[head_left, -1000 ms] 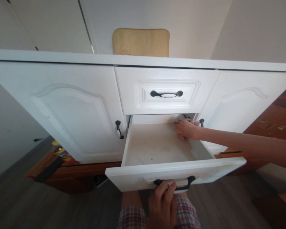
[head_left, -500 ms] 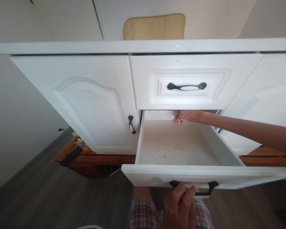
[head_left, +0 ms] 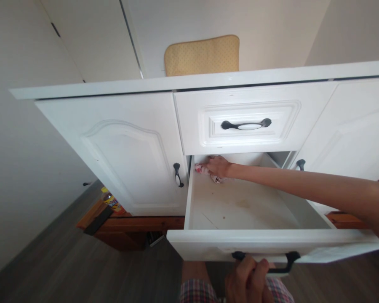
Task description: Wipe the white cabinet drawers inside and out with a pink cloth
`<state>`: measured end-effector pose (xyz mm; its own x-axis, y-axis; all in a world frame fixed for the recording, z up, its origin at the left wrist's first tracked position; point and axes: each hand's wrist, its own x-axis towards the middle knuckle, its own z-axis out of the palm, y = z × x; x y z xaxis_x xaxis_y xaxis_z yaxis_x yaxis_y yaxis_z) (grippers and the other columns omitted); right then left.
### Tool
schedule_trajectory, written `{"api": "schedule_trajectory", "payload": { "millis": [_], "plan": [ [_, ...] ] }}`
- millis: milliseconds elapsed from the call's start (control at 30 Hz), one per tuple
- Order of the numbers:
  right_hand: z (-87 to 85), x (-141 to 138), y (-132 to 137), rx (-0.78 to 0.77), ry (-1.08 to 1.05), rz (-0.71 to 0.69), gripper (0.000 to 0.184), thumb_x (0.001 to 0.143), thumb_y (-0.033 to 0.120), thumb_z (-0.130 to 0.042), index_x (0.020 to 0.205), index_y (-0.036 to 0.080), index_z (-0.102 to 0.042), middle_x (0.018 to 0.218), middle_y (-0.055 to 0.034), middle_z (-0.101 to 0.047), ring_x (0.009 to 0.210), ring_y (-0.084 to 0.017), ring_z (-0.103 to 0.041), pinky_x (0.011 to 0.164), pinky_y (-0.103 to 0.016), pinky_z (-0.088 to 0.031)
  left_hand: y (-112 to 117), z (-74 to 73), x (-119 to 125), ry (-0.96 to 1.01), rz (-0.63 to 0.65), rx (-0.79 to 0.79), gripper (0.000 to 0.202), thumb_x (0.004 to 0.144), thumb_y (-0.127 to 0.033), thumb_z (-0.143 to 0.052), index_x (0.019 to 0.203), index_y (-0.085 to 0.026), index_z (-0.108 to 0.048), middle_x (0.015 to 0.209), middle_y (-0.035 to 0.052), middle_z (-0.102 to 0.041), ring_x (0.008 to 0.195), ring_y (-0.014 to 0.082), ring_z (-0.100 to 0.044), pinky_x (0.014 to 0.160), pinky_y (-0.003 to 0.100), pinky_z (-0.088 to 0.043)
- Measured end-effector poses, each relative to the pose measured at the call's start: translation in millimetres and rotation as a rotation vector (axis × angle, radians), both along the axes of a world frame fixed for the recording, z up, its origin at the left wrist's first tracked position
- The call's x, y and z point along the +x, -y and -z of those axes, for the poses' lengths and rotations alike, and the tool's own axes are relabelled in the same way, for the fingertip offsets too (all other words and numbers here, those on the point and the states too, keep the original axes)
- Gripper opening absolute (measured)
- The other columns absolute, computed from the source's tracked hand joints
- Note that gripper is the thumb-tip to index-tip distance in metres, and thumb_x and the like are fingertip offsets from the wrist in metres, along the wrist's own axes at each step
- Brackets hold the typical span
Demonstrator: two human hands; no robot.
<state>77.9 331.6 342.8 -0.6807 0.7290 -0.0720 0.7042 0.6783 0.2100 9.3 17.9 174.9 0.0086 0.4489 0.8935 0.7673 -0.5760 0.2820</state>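
Below the top drawer, a white drawer [head_left: 233,244] is pulled out, its floor bare apart from a few stains and specks. My left hand [head_left: 248,280] is closed around the dark handle [head_left: 286,266] on its front. Deep inside, at the back left corner, my right hand [head_left: 219,166] presses a crumpled pink-and-white cloth [head_left: 219,179] against the drawer. Part of the cloth shows at the fingertips and part hangs under the palm; my right forearm crosses over the drawer from the right.
Above is a shut drawer [head_left: 246,113] with its own handle. A cabinet door [head_left: 129,160] stands at the left. A beige padded board [head_left: 204,57] rises behind the countertop [head_left: 113,86]. A bottle with a yellow cap [head_left: 113,201] stands on the wooden ledge [head_left: 139,222] at lower left.
My right hand has moved left along the back of the drawer with the cloth, and more of the cloth shows. My left hand stays on the handle. The view has shifted slightly.
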Motion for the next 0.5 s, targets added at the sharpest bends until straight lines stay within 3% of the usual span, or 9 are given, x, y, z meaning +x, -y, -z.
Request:
{"api": "schedule_trajectory", "payload": {
  "millis": [133,267,400,500],
  "plan": [
    [1.7,8.2,4.2,0.006,0.111,0.049,0.051,0.111,0.027,-0.052,0.161,0.017,-0.057,0.146,-0.0224,-0.069,0.127,-0.035,-0.07,0.098,-0.04,-0.057,-2.9,0.9,-0.7,0.034,0.031,0.01,0.034,0.101,-0.01,-0.054,0.117,-0.025,-0.08,0.1,0.0043,-0.082,0.085,0.0144,-0.08,0.081,0.022,-0.063],
    [-12.9,11.8,12.1,0.0,0.202,-0.016,0.051,0.112,0.027,-0.052,0.163,0.021,-0.057,0.147,-0.0208,-0.067,0.121,-0.032,-0.072,0.094,-0.037,-0.055,-5.3,5.0,-8.0,-0.034,0.055,0.023,0.032,0.101,-0.013,-0.06,0.12,-0.025,-0.082,0.104,0.0049,-0.081,0.087,0.0154,-0.079,0.089,0.022,-0.064],
    [-50.3,21.0,50.1,-0.054,0.283,-0.109,0.046,0.111,0.033,-0.058,0.156,0.025,-0.064,0.131,-0.0167,-0.07,0.093,-0.026,-0.073,0.083,-0.036,-0.052,-10.0,11.4,2.3,0.019,0.038,0.083,0.031,0.101,-0.013,-0.058,0.117,-0.025,-0.082,0.102,0.005,-0.078,0.088,0.0175,-0.079,0.097,0.027,-0.065],
    [-88.2,52.8,96.2,-0.107,0.183,-0.102,0.044,0.104,0.024,-0.064,0.148,0.027,-0.07,0.113,-0.0102,-0.071,0.069,-0.018,-0.062,0.07,-0.032,-0.047,-13.5,13.3,14.9,0.19,-0.017,0.147,0.037,0.103,-0.006,-0.049,0.113,-0.024,-0.08,0.1,0.0043,-0.076,0.089,0.0164,-0.078,0.105,0.03,-0.064]
  ]
}}
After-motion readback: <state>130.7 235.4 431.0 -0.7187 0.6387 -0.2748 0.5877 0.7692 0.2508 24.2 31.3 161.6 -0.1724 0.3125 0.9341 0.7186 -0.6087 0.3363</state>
